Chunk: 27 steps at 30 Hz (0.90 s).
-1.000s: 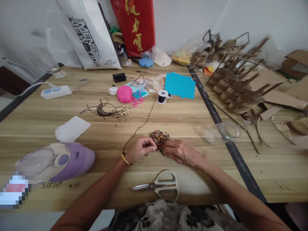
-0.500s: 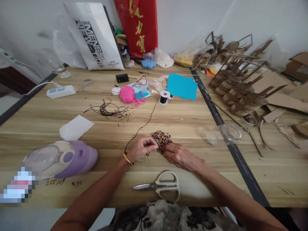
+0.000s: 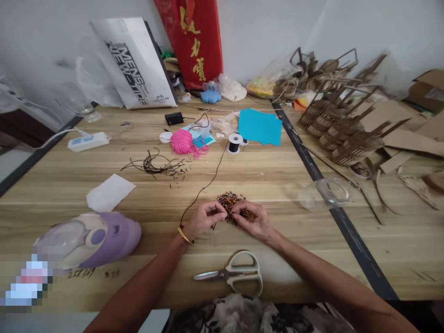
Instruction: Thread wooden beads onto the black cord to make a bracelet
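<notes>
A loose pile of small multicoloured beads (image 3: 227, 200) lies on the wooden table in front of me. My left hand (image 3: 204, 217) is closed in a pinch at the pile's left edge, on a thin black cord (image 3: 199, 190). The cord runs from a white spool (image 3: 235, 138) down to this hand, and a short end with a few beads shows below its fingers. Opposite, my right hand (image 3: 255, 221) pinches a tiny dark thing, seemingly a bead, over the pile. The fingertips of both hands nearly meet. Scissors (image 3: 227, 274) with pale handles lie nearer me.
To the left are a purple and cream appliance (image 3: 114, 238), a white paper (image 3: 110, 193) and cut black cords (image 3: 152, 163). Pink yarn (image 3: 181, 141) and blue sheets (image 3: 260, 126) lie farther back. A clear plastic cup (image 3: 322, 193) and woven baskets (image 3: 342, 134) are to the right.
My right hand has risen from the beads and turned, its fingertips now pinched beside the left ones. The left hand keeps its pinch. The view has tilted slightly.
</notes>
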Motion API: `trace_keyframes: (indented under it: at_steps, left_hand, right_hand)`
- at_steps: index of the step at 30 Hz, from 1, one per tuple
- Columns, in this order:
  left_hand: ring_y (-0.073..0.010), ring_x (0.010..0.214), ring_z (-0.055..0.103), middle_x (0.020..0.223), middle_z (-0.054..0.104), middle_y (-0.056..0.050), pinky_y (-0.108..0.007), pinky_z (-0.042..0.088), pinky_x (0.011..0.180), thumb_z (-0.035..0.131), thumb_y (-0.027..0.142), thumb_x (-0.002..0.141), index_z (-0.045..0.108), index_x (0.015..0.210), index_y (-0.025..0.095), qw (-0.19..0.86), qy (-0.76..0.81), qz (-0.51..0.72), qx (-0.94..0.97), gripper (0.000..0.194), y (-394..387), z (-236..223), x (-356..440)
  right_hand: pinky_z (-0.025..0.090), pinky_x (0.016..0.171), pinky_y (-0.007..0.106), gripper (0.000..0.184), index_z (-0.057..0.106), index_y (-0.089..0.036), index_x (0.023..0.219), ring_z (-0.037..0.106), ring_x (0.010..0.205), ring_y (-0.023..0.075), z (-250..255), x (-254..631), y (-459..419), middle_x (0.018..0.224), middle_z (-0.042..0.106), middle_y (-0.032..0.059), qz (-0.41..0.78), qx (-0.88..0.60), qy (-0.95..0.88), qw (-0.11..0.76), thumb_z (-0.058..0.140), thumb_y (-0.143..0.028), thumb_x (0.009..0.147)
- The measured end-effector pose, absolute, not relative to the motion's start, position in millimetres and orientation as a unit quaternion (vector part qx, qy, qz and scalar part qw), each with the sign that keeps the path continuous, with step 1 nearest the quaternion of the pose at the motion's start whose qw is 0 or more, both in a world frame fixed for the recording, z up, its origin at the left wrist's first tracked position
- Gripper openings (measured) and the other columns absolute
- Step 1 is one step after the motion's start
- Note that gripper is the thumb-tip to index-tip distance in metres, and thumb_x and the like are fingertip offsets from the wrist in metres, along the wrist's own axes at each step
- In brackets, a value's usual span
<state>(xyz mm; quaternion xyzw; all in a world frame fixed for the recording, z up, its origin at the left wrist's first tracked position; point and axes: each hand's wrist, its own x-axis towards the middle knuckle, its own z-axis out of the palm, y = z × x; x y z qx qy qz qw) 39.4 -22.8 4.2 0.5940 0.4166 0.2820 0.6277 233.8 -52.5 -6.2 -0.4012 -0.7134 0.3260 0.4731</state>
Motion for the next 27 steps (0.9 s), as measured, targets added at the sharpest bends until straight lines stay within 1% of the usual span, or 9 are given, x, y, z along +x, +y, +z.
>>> trace_keyframes:
  at_steps: [7, 14, 27]
  left_hand:
    - [-0.0086, 0.056, 0.048, 0.063, 0.057, 0.001, -0.019, 0.039, 0.051, 0.065, 0.031, 0.074, 0.062, 0.072, 0.013, 0.604, 0.411, 0.280, 0.622, 0.018, -23.6, 3.3, 40.7]
    - [-0.0102, 0.061, 0.050, 0.064, 0.060, 0.000, -0.021, 0.039, 0.059, 0.065, 0.026, 0.075, 0.063, 0.069, 0.013, 0.554, 0.400, 0.282, 0.673, 0.014, -24.5, 3.6, 42.1]
    - [-0.0100, 0.062, 0.050, 0.066, 0.060, 0.000, -0.021, 0.039, 0.060, 0.065, 0.025, 0.076, 0.064, 0.072, 0.013, 0.564, 0.410, 0.281, 0.660, 0.013, -25.9, 1.5, 42.0]
  right_hand:
    - [0.051, 0.073, 0.029, 0.006, 0.064, -0.018, 0.089, 0.063, 0.078, 0.0154, -15.7, 232.6, -53.0, 0.082, 0.067, 0.0064, 0.317, -0.365, -0.722, 0.494, 0.059, -0.017, 0.085]
    - [0.051, 0.072, 0.030, 0.006, 0.064, -0.018, 0.088, 0.063, 0.077, 0.0160, -16.5, 231.8, -52.5, 0.080, 0.066, 0.0064, 0.328, -0.358, -0.724, 0.491, 0.059, -0.020, 0.087]
    - [0.052, 0.072, 0.030, 0.005, 0.064, -0.017, 0.088, 0.063, 0.077, 0.0155, -14.5, 231.8, -53.4, 0.081, 0.066, 0.0068, 0.335, -0.351, -0.726, 0.488, 0.060, -0.018, 0.086]
